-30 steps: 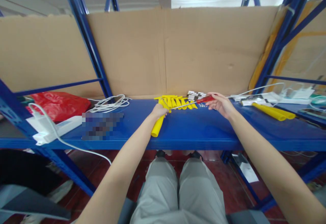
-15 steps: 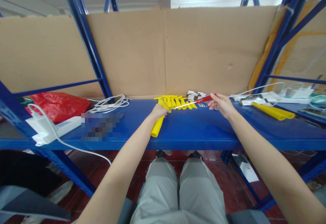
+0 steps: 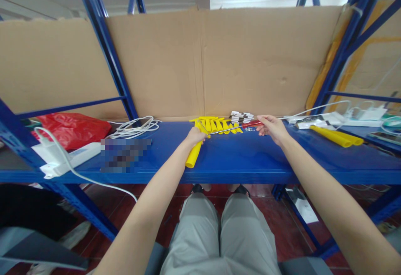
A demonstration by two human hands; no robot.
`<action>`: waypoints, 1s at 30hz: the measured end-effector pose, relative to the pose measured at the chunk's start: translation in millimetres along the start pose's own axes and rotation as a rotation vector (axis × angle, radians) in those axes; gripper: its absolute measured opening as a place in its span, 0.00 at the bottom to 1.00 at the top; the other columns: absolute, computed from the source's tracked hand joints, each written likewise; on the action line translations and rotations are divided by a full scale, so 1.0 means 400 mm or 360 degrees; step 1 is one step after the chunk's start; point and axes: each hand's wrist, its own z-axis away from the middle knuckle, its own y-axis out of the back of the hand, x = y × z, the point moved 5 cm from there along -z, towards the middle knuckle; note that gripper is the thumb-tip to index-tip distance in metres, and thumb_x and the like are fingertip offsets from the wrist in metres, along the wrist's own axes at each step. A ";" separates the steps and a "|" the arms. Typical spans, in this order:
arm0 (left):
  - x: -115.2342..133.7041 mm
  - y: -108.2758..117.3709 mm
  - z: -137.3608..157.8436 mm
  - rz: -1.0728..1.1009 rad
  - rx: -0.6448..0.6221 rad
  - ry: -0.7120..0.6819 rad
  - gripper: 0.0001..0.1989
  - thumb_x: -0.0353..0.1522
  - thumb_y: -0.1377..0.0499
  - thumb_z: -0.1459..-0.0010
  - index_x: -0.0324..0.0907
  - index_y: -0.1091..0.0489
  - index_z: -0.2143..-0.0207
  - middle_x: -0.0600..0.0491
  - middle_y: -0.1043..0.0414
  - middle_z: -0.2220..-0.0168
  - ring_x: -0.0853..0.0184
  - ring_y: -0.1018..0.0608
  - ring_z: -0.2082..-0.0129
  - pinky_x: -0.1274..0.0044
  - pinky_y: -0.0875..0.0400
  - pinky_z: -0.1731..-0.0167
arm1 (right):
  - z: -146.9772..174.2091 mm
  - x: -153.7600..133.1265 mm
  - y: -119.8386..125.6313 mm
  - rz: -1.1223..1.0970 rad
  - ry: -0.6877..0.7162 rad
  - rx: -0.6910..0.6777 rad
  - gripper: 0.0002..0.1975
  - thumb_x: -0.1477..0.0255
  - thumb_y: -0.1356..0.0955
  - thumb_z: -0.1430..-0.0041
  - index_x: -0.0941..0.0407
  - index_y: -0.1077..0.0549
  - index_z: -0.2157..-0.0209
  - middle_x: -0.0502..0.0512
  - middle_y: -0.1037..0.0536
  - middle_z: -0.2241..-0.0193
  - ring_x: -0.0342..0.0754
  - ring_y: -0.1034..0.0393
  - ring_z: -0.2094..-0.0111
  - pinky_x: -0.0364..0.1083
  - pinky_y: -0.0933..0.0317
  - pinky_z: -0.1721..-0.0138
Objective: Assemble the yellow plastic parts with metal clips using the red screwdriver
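Note:
My left hand point(image 3: 196, 134) is closed around a yellow tube-like piece point(image 3: 193, 156), whose round end points toward me at the table's front. A thin metal part appears just above that hand, too small to make out. My right hand point(image 3: 272, 129) grips the red handle of a screwdriver point(image 3: 226, 130) with thumb and fingers. Its long shaft runs level to the left, and the tip meets the yellow piece beside my left hand. Behind lie a row of several yellow plastic pieces point(image 3: 217, 124), a stack of small white-and-dark pieces point(image 3: 242, 117) and tiny screws point(image 3: 249, 129).
The blue table point(image 3: 241, 156) backs onto cardboard point(image 3: 250, 62). To the left are a red bag point(image 3: 73, 129), coiled white cable point(image 3: 138, 127) and a power strip point(image 3: 83, 154). Two yellow tubes point(image 3: 332, 136) and another power strip point(image 3: 363, 122) lie right. A person's dark-clothed leg point(image 3: 28, 208) shows lower left.
The screwdriver has turned slightly in my right hand, and its shaft looks darker now. My fingers on the handle have shifted a little; my left hand stays in place.

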 end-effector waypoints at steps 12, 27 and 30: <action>0.003 0.003 0.003 -0.0010 0.0001 0.0008 0.10 0.19 0.40 0.49 0.33 0.24 0.63 0.58 0.33 0.83 0.75 0.34 0.86 0.81 0.36 0.81 | 0.001 -0.012 -0.009 -0.0231 0.0072 -0.0274 0.11 0.64 0.28 0.45 0.56 0.29 0.67 0.50 0.22 0.80 0.40 0.30 0.84 0.37 0.37 0.81; -0.003 0.000 -0.003 -0.0009 -0.0015 -0.0008 0.09 0.19 0.40 0.49 0.34 0.26 0.64 0.59 0.33 0.84 0.75 0.33 0.86 0.82 0.36 0.80 | -0.002 -0.002 -0.003 -0.0011 0.0006 -0.0078 0.21 0.53 0.27 0.51 0.57 0.32 0.77 0.51 0.27 0.88 0.41 0.34 0.88 0.38 0.39 0.86; -0.003 0.001 -0.005 -0.0031 -0.0026 0.0008 0.07 0.19 0.40 0.48 0.34 0.26 0.66 0.59 0.35 0.85 0.75 0.34 0.86 0.81 0.36 0.81 | 0.000 -0.001 -0.003 0.0046 0.0038 -0.0084 0.22 0.52 0.28 0.51 0.56 0.31 0.77 0.50 0.29 0.89 0.41 0.35 0.89 0.38 0.41 0.87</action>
